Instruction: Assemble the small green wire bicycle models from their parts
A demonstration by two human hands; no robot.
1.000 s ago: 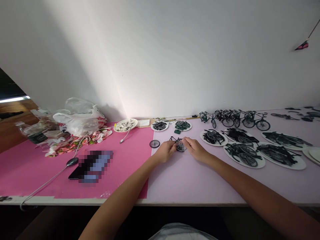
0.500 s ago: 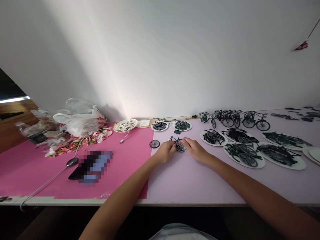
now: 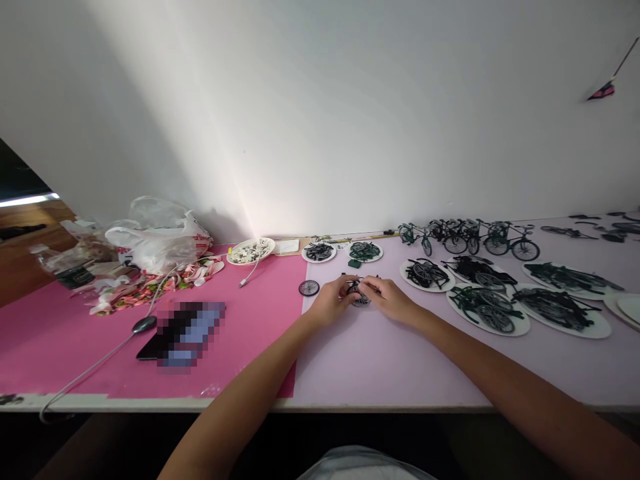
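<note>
Both hands meet over the pale purple table surface point(image 3: 380, 360). My left hand point(image 3: 333, 299) and my right hand point(image 3: 390, 298) pinch a small black toy bicycle part point(image 3: 358, 292) with a spoked wheel between their fingertips. The fingers of both hands are closed on it and hide most of it. A loose small wheel point(image 3: 309, 287) lies on the table just left of my left hand.
Several white plates with bicycle parts point(image 3: 487, 308) lie to the right, and finished toy bicycles point(image 3: 500, 239) stand along the wall. Two small plates point(image 3: 365, 251) sit behind my hands. On the pink mat point(image 3: 65, 347) are a phone point(image 3: 183, 331), a cable, plastic bags point(image 3: 155, 237) and a dish of small bits point(image 3: 251, 251).
My hands have drawn closer together around the bicycle part, covering more of its wheel. Nothing else has moved.
</note>
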